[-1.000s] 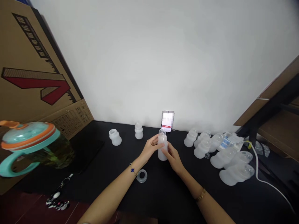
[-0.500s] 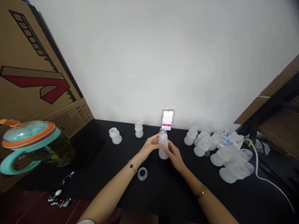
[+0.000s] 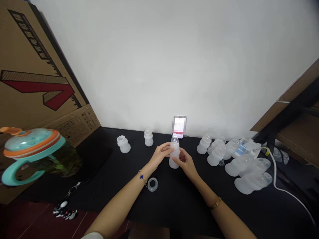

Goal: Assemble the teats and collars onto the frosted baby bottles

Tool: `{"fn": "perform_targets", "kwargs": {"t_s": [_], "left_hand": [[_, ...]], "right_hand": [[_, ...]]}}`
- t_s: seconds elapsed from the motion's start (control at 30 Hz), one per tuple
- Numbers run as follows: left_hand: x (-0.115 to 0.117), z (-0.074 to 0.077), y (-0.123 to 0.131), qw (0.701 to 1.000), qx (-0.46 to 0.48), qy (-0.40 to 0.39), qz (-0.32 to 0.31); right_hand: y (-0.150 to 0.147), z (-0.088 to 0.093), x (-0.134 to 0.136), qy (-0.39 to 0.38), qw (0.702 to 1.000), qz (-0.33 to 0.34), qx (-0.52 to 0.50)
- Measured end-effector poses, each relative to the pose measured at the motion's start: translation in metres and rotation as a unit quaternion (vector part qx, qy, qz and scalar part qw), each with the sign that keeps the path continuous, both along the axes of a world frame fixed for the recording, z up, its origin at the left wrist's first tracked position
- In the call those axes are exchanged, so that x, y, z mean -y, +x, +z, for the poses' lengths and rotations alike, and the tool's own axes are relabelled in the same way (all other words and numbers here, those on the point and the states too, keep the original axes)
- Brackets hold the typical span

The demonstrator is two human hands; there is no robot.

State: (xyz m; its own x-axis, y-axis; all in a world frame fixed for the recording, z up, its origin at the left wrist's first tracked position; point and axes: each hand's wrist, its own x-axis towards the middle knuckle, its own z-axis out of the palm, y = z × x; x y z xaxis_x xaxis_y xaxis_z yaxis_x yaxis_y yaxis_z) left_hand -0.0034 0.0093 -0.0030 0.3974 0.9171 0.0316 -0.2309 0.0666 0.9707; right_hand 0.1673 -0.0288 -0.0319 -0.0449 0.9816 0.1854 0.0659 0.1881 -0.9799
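The bottle [image 3: 174,156] looks like frosted, translucent plastic, matt and smooth. Under it the worktop [image 3: 174,205] is matt black. Left of the bottle, the ring [image 3: 152,184] is clear glossy plastic; far left, the box [image 3: 37,83] is dull brown cardboard.

small packing workspace | cardboard box [image 3: 37,76] | rows of bottles [image 3: 239,162]

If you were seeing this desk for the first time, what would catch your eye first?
The left hand and right hand grip an upright frosted bottle at the middle of the black table. A cluster of similar bottles lies on its right, and a teal-and-orange cup looms at the near left.
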Motion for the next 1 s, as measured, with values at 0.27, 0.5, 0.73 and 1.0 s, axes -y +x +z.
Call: {"fn": "perform_targets", "kwargs": {"t_s": [0.27, 0.5, 0.73, 1.0], "left_hand": [[0.001, 0.005, 0.002, 0.997, 0.02, 0.052, -0.047], [0.001, 0.0, 0.004, 0.995, 0.013, 0.07, -0.067], [0.006, -0.004, 0.007, 0.983, -0.068, 0.128, -0.117], [0.007, -0.016, 0.01, 0.966, -0.193, 0.165, -0.046]], "right_hand": [[0.001, 0.003, 0.003, 0.057, 0.99, -0.043, 0.122], [0.006, 0.005, 0.002, 0.126, 0.964, -0.095, 0.214], [0.014, 0.01, 0.001, 0.259, 0.902, -0.197, 0.283], [0.026, 0.008, -0.008, 0.146, 0.924, -0.234, 0.265]]}}
